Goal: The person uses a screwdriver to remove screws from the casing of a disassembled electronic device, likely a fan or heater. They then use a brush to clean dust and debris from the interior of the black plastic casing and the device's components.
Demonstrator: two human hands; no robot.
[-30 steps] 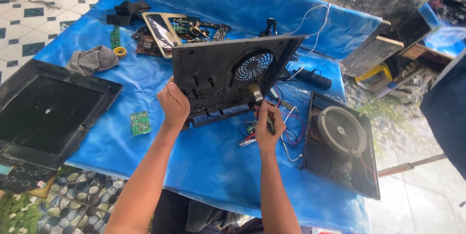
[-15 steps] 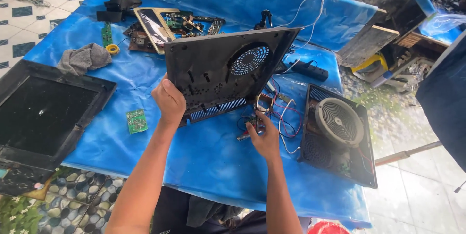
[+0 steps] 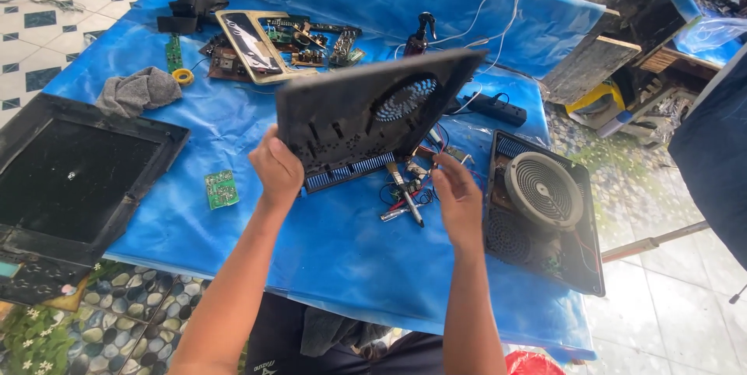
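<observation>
My left hand (image 3: 276, 169) grips the near left corner of a black plastic cooker base cover (image 3: 366, 114) and holds it tilted up over the blue-covered table (image 3: 233, 227). The cover shows a round fan grille and blue vent slats along its lower edge. My right hand (image 3: 457, 196) hovers just right of the cover's lower edge with its fingers apart, holding nothing. Beneath it lie a screwdriver (image 3: 405, 200) and a tangle of coloured wires (image 3: 412, 180).
An opened induction cooker with a round coil (image 3: 542, 212) lies at the right. A black glass top panel (image 3: 74, 180) rests at the left. A small green circuit board (image 3: 221, 188), a grey rag (image 3: 138, 91), scattered boards and parts (image 3: 288, 44) and a power strip (image 3: 498, 109) lie about.
My right hand has let go of the tool near the wires and opened. The cover has tilted a little further up in my left hand.
</observation>
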